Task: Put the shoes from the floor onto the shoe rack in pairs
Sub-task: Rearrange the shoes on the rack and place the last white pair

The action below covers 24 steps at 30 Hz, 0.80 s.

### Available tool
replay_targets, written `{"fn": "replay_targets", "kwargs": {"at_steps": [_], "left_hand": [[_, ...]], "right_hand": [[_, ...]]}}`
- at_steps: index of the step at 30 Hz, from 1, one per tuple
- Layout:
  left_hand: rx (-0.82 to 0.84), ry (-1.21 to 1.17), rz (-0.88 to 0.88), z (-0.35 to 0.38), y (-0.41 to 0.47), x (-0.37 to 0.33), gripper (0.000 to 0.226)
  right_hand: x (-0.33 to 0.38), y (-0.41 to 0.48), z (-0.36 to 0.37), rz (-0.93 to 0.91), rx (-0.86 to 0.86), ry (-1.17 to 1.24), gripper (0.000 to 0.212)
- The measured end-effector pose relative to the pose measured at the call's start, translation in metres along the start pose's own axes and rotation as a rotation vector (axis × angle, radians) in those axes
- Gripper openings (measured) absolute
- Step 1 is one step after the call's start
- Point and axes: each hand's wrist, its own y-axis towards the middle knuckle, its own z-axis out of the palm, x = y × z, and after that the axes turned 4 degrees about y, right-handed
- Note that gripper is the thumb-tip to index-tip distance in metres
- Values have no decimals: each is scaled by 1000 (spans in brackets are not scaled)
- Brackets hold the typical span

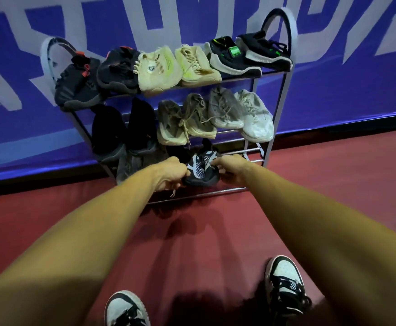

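Head view: black-and-white shoe (201,168) on lowest shelf of shoe rack (279,107), near the rack's right end, toe pointing out toward the floor, long axis front to back. Left hand (171,174) curled closed at the shoe's left flank, pinching its edge or lace; right hand (230,169) closed on its right flank. Both arms stretched straight forward, equally near. Probably nudging the shoe square on the rails; no partner clearly seen beside it.

A sneaker (201,169) sits on the shoe rack's (277,109) bottom shelf between the left hand (171,174) and right hand (231,169); two full shelves stand above them.
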Motion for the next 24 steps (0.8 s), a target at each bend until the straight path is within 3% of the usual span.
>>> {"fn": "replay_targets", "kwargs": {"at_steps": [2,5,7,9,12,15,19,24], "left_hand": [[-64,-13,12,-1,8,-2,8],[-141,-17,47,2,23,-5,15],[-173,-49,61,4,32,-8,3],[-217,-93,75,5,45,-8,15],[-319,-189,60,15,65,-9,15],[-329,-303,23,34,94,3,27],[-163,-394,-31,56,112,20,14],[-117,-290,0,61,115,35,41]], "right_hand": [[-5,8,3,81,44,103,16],[-4,24,5,177,151,-95,27],[3,38,5,180,183,-232,40],[9,48,4,162,179,-279,45],[10,58,3,117,196,-178,32],[6,77,0,18,73,-16,15],[-11,108,-5,-32,-113,-35,18],[-53,122,-9,57,-207,-1,17]]}}
